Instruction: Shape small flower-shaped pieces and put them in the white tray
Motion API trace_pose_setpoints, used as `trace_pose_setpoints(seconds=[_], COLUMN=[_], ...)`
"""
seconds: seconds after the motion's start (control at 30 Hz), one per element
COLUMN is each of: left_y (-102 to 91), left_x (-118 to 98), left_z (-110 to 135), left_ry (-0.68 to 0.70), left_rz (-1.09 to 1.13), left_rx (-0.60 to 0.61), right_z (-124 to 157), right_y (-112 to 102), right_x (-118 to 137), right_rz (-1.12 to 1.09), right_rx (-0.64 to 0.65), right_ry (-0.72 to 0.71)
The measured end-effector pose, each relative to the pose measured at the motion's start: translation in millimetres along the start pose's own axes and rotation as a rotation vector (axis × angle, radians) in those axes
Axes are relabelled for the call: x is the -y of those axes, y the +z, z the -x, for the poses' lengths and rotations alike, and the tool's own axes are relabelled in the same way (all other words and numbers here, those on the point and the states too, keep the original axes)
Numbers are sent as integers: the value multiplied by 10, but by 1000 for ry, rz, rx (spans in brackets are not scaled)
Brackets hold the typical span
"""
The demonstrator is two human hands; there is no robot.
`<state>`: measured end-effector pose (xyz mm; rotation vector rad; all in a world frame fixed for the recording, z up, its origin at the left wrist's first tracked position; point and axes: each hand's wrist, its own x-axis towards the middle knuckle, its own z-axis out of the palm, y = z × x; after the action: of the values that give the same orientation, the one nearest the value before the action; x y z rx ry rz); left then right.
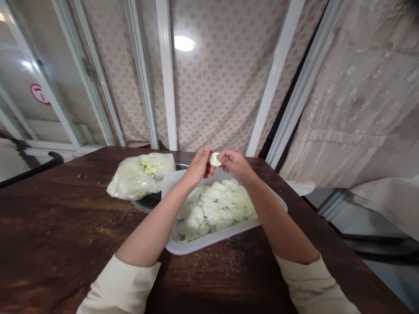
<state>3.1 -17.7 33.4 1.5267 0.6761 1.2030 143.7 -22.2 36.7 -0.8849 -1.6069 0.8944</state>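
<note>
A small white cauliflower floret (215, 159) is gripped between the curled left hand (197, 165) and right hand (234, 165), above a white plastic tray (209, 240) heaped with white florets (212, 209). A cloudy plastic bag (140, 176) lies beyond the left hand on the dark wooden counter (65, 226).

The desk (65, 226) is dark wood with glossy finish. The tray (212, 242) is smooth white plastic, the bag (140, 176) is thin shiny plastic, and the cauliflower florets (212, 209) look rough and matt.
</note>
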Motion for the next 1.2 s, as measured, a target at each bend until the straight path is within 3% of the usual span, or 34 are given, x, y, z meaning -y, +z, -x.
trace_pose_setpoints(seconds=[0.13, 0.3, 0.5, 0.67, 0.93, 1.07, 1.2], left_y=[5, 13, -6, -16, -10, -23, -19], left_x=[-31, -56, -7, 9, -2, 10, 6], left_z=[18, 38, 19, 34, 47, 38, 41], left_ry=[-100, -49, 16, -18, 11, 27, 19], left_rz=[-51, 20, -24, -35, -110, -131, -87], left_rx=[39, 65, 49, 90, 183, 172, 197], right_z=[-16, -26, -48, -42, -62, -70, -76], right_y=[-18, -14, -41, -38, -67, -106, -195], right_x=[-8, 2, -16, -2, -115, -184, -177], right_rz=[78, 144, 81, 103, 300, 421, 513], right_rx=[-73, -100, -249, -210, -244, -296, -436], right_ry=[-39, -67, -98, -97, -213, -175, -126])
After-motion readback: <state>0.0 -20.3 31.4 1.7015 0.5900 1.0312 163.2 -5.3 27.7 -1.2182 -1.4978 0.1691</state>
